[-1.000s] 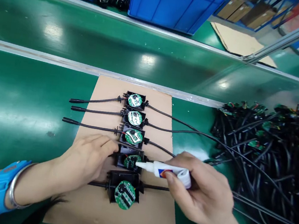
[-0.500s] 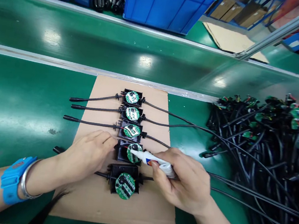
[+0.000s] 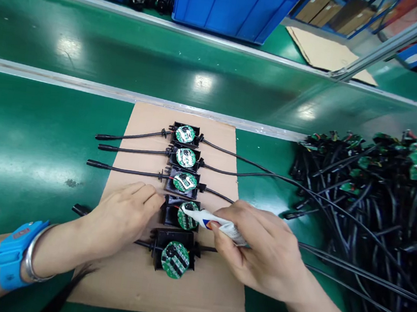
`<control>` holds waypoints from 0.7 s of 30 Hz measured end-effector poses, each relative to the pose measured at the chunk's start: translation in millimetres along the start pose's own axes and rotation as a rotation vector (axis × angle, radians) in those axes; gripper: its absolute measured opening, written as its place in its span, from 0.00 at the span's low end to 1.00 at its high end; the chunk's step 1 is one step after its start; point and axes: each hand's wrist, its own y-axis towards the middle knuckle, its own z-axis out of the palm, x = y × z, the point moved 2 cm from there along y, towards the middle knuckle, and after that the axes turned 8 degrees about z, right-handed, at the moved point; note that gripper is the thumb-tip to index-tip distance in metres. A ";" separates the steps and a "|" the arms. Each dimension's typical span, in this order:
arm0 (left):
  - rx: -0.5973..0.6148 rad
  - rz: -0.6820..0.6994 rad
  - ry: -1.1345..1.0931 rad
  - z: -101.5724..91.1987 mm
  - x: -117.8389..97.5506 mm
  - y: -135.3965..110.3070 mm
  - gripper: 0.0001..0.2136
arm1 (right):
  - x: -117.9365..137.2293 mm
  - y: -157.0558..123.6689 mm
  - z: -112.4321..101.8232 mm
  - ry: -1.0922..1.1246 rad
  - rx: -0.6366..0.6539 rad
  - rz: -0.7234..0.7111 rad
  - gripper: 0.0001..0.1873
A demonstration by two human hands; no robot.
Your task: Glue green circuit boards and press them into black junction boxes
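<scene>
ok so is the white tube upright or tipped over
Tipped: the white tube lies slanted in the right hand, its nozzle pointing leftward over the second-nearest green board.

A chunky blue band (image 3: 14, 259) with a small reddish marking circled the left wrist (image 3: 42, 253), 1 silver bangle (image 3: 29, 257) just beside it.

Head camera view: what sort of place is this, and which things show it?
Probably a factory assembly bench: five black housings with green circuit boards lie in a row, black cables are heaped at the right, and a large blue bin stands behind.
</scene>
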 end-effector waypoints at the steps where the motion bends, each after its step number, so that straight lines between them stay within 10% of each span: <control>1: 0.005 -0.005 -0.005 0.3 0.1 0.0 0.13 | 0.1 -1.6 -0.7 0.002 0.006 0.003 0.03; 21: -0.005 0.014 -0.014 0.3 2.4 -1.8 0.13 | -5.0 -13.9 -8.3 0.049 0.050 0.048 0.06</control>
